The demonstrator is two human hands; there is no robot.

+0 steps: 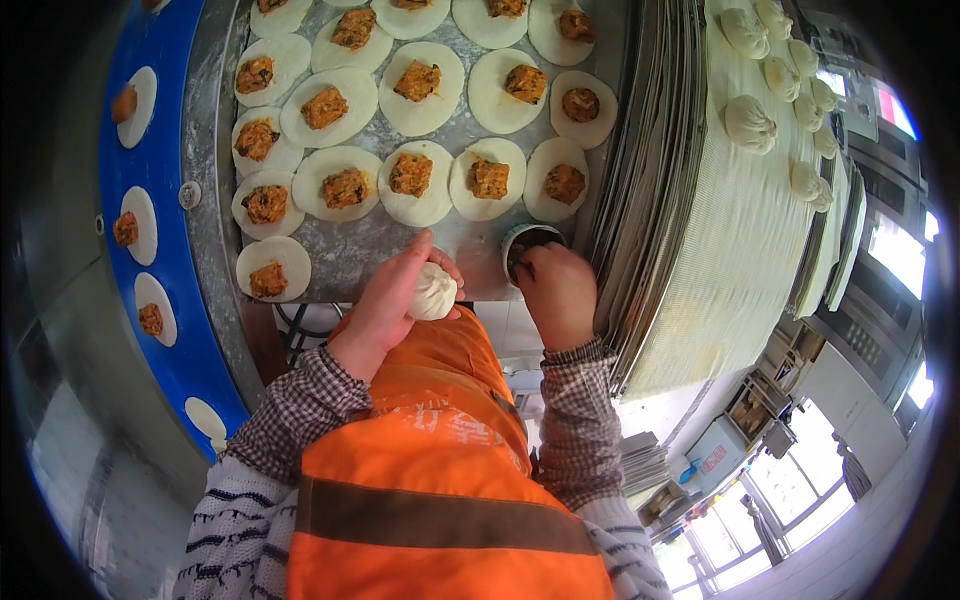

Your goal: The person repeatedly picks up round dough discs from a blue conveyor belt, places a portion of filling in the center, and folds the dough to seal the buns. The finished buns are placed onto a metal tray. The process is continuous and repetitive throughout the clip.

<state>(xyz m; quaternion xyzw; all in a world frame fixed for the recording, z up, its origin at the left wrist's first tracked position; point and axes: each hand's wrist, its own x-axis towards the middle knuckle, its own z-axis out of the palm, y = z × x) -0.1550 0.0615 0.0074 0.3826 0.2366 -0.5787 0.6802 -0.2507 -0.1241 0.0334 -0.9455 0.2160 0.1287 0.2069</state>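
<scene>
My left hand [397, 292] cups a pleated, closed dough bun [433, 292] at the near edge of the metal worktable [337, 262]. To its right, my right hand [559, 289] has its fingertips in the mouth of a small round bowl [531, 238] with dark contents; whether they pinch anything is hidden. Beyond both hands, flat dough rounds lie in rows, each with an orange-brown lump of filling, such as the dough round with filling [411, 180] straight ahead and another dough round [271, 276] at the near left.
A blue conveyor belt [169, 262] at the left carries dough rounds, several with filling. At the right stands a tall stack of trays [645, 165]; its cloth-like top sheet [750, 247] holds several pleated buns [750, 124]. Shelving and windows are farther right.
</scene>
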